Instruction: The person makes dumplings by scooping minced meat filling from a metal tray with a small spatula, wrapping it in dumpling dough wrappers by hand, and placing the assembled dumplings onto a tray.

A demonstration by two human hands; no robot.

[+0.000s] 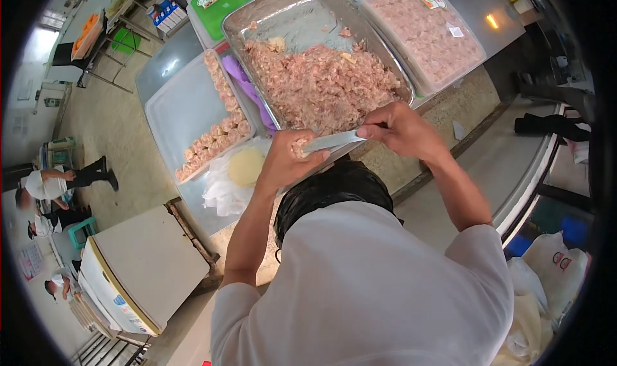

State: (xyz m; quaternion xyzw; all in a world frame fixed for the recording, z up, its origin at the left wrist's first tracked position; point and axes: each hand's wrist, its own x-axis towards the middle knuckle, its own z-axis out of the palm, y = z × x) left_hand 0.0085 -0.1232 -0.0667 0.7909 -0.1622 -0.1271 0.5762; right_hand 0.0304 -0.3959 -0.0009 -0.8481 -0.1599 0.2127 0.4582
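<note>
the metal tray [312, 26] lies close to the front edge of the surface [498, 35], with slim gaps to the boxes on either side; floor [138, 163] stretches well off to its left. just off the tray's near end, the left hand [288, 159] curls its fingers around a meat dumpling [298, 149], while the right hand [400, 129] has its fingers pinched on a flat blade [333, 140] reaching across to that dumpling. minced meat [334, 83] fills the tray's near part. left of it, purple cloth [241, 80] crowds the gap before a box [183, 112] of dumplings; right of it sits a lidded box [452, 77].
</note>
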